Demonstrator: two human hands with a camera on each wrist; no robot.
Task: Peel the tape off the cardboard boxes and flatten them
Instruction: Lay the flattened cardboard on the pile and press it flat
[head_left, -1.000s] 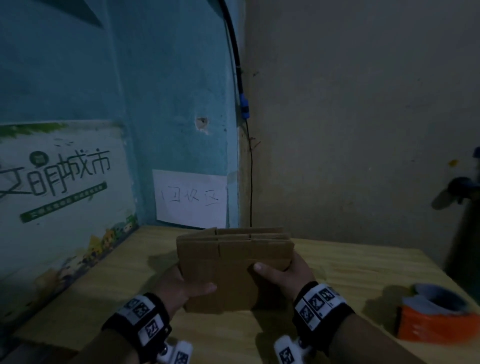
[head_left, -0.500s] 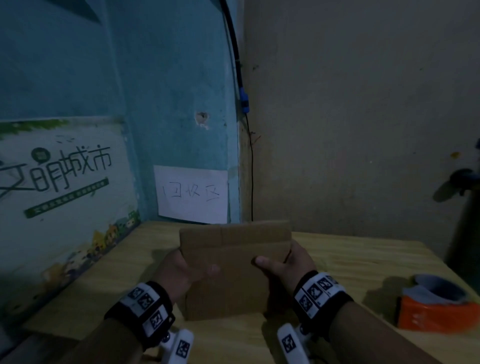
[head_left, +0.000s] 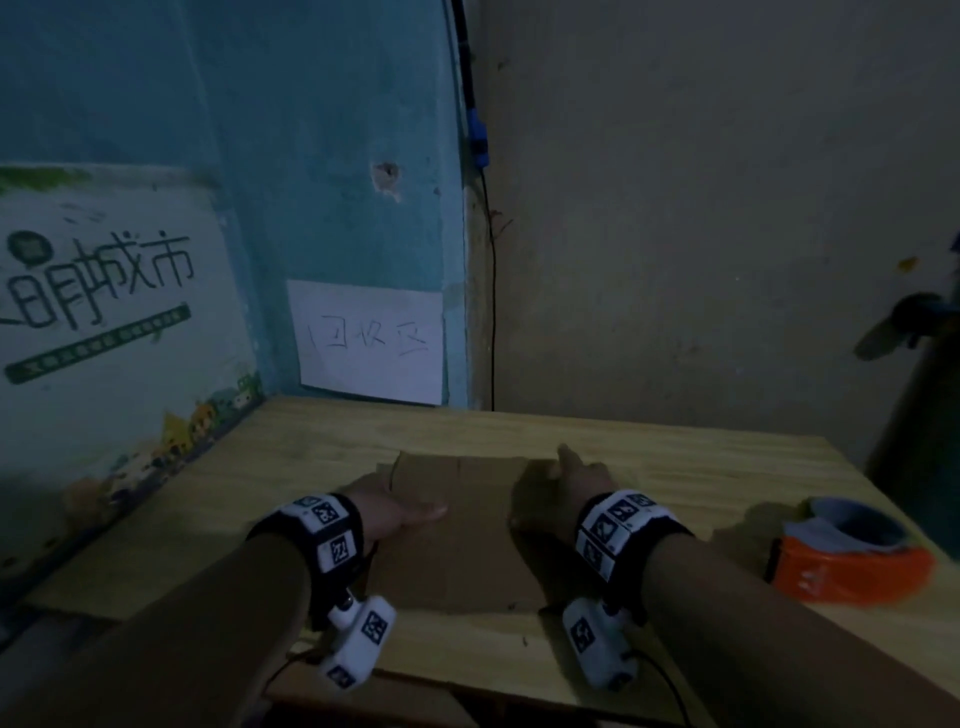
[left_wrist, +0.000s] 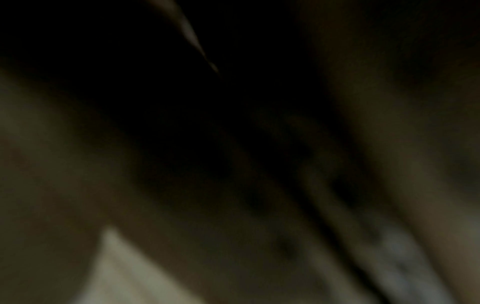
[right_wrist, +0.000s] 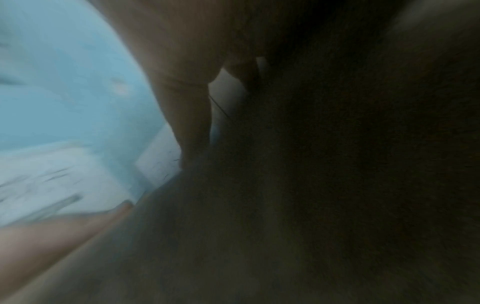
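A flattened brown cardboard box lies flat on the wooden table in the head view. My left hand holds its left edge: the thumb lies on top and the fingers are hidden under the edge. At the box's right edge rests my right hand, its index finger stretched straight forward. The right wrist view shows a straight finger against the blue wall, with the rest dark. Only dark blur fills the left wrist view. I see no tape on the cardboard.
An orange tape dispenser with a grey roll sits on the table at the right. A white paper note and a poster hang on the blue wall behind. A black cable runs down the corner.
The cardboard stood upright between both hands before. Now it has been laid down flat on the table, and both hands have lowered with it.
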